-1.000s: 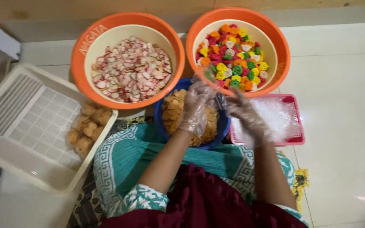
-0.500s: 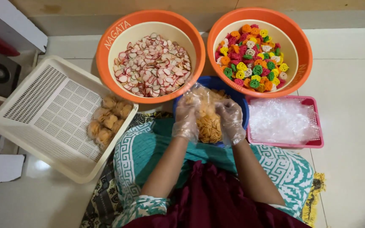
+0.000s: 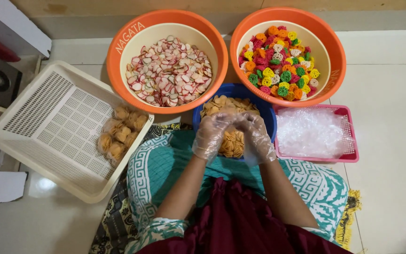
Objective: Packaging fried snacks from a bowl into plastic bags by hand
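The step in hand looks like bagging: both gloved hands are gathered over the blue bowl (image 3: 262,109), which sits on the floor in front of the person's lap, between the 2 orange tubs and the pink basket (image 3: 348,141). The left hand (image 3: 211,134) and the right hand (image 3: 255,134) meet at the fingertips above a small clear bag of golden round crackers (image 3: 233,142), and the bag hangs between the palms, just over the loose crackers left in the bowl. Both hands are curled narrow, fingers bent inward and pinching the bag's top; how tightly the mouth is gathered I cannot tell, since the thin gloves and the film blur together

Judging from this, the next move calls for a firm twist or knot at the neck while keeping the bag upright so nothing spills back

To the left a white slotted crate (image 3: 48,122) holds a cluster of filled cracker bags (image 3: 118,134) at its near corner. The pink basket at the right holds a heap of empty clear bags (image 3: 311,134). Beyond, one orange tub (image 3: 113,61) holds pink-and-white chips, the other orange tub (image 3: 334,61) multicoloured wheel-shaped crackers
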